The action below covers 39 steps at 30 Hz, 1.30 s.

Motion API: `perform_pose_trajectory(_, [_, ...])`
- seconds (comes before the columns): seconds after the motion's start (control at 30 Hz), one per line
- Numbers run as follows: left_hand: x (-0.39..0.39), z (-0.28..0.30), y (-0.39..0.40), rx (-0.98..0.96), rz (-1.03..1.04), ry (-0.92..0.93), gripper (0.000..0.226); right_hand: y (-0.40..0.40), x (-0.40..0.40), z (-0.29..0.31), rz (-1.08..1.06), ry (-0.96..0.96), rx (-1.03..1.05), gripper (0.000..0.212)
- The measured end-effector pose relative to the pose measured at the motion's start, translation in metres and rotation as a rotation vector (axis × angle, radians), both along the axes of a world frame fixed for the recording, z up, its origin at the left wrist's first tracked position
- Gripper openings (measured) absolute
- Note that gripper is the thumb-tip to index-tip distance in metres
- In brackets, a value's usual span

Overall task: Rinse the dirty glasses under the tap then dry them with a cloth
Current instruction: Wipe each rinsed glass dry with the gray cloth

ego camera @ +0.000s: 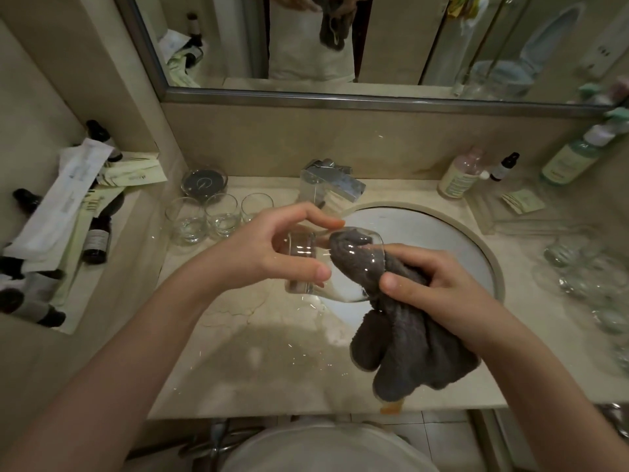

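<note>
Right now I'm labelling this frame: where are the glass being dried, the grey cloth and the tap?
glass being dried (pixel 303 264), head view, on its clear side wall.
grey cloth (pixel 405 349), head view, on the hanging bunch.
tap (pixel 337 182), head view, on its chrome spout.

cloth in glass, over sink

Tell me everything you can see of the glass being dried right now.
The clear, thick-based tumbler glass lies on its side above the white round sink basin, mouth toward the right. The left hand grips its base end with curled fingers. The right hand pushes a dark grey terry cloth into its mouth; cloth shows through the wall. Highlights glint on it.
</note>
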<state>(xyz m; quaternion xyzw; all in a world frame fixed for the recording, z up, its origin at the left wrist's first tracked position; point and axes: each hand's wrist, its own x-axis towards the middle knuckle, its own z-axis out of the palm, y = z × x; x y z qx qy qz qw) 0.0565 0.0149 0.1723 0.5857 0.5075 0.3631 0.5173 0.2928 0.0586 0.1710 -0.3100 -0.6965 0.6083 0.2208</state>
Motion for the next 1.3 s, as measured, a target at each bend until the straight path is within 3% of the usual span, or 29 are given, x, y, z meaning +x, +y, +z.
perform_pose_trajectory(0.23, [-0.003, -0.003, 0.003, -0.043, -0.019, -0.084, 0.052, 0.009, 0.006, 0.006, -0.068, -0.06, 0.123, 0.05])
perform_pose_trajectory(0.57, [0.006, -0.019, 0.001, -0.075, 0.004, -0.236, 0.046, 0.004, -0.007, 0.016, 0.174, -0.004, -0.051, 0.027])
perform_pose_trajectory(0.97, [0.01, -0.019, 0.002, -0.101, 0.072, -0.263, 0.045, 0.005, -0.004, 0.004, -0.042, -0.076, 0.183, 0.04])
perform_pose_trajectory(1.07, [0.012, -0.024, 0.005, -0.119, 0.073, -0.276, 0.048, 0.005, -0.004, 0.005, -0.005, -0.101, 0.106, 0.035])
perform_pose_trajectory(1.17, [0.016, -0.025, 0.008, -0.161, 0.075, -0.329, 0.05, 0.005, -0.006, 0.009, 0.067, -0.042, -0.019, 0.012])
perform_pose_trajectory(1.3, [0.02, -0.025, 0.009, -0.217, 0.018, -0.357, 0.043, 0.006, -0.006, 0.009, 0.204, -0.038, -0.148, 0.006])
